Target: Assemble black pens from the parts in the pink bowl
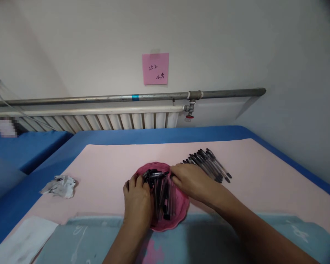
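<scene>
A round pink basket (183, 214) with a wavy rim holds clear pen barrels (172, 200) and a heap of black pen caps (154, 175). My left hand (137, 200) reaches over the basket's left side, fingers curled against the caps; whatever they grip is hidden. At the upper right rim is my right hand (191, 179), its fingers closed and bent down toward the barrels. What is between those fingertips is too small to make out. Just past my right hand, a row of capped black pens (209, 163) lies side by side on the pink sheet.
Crumpled grey-white paper (60, 186) lies at left on the pink sheet (104, 161). A white sheet of paper (23, 238) is at the near left corner. Teal patterned cloth (85, 238) covers the near edge. Behind the blue table edge (154, 135) stands a white radiator (137, 121).
</scene>
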Motion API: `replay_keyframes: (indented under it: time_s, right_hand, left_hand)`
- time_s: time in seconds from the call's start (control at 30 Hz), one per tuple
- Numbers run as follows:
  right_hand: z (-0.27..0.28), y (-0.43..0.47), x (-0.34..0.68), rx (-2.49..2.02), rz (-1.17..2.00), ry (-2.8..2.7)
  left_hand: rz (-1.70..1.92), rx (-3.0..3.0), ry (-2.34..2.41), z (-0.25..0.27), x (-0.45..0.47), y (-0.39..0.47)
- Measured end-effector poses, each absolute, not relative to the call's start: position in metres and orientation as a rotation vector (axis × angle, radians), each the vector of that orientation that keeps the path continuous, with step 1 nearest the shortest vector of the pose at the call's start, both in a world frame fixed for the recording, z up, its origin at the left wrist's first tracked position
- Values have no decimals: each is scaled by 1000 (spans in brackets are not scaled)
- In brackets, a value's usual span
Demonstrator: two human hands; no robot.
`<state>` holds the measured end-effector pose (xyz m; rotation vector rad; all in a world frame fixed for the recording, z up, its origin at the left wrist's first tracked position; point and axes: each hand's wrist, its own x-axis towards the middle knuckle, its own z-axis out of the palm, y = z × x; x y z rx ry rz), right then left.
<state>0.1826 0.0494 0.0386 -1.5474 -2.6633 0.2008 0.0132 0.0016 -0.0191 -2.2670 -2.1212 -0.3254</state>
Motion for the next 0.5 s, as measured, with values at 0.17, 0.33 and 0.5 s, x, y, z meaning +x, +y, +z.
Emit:
replay_keyframes:
  time_s: [0.17,0.33,0.5]
  right_hand:
    - [39,38,171,-1566,291,-2751]
    - [28,31,157,-1571,294,-2771]
    - [10,32,155,-1550,313,-2682]
  left_hand:
    - [-320,-2267,-2167,-19,15,2]
    - [-507,-2228,-2218,-18,11,2]
    - [-1029,-2205,-2271,-12,-4,4]
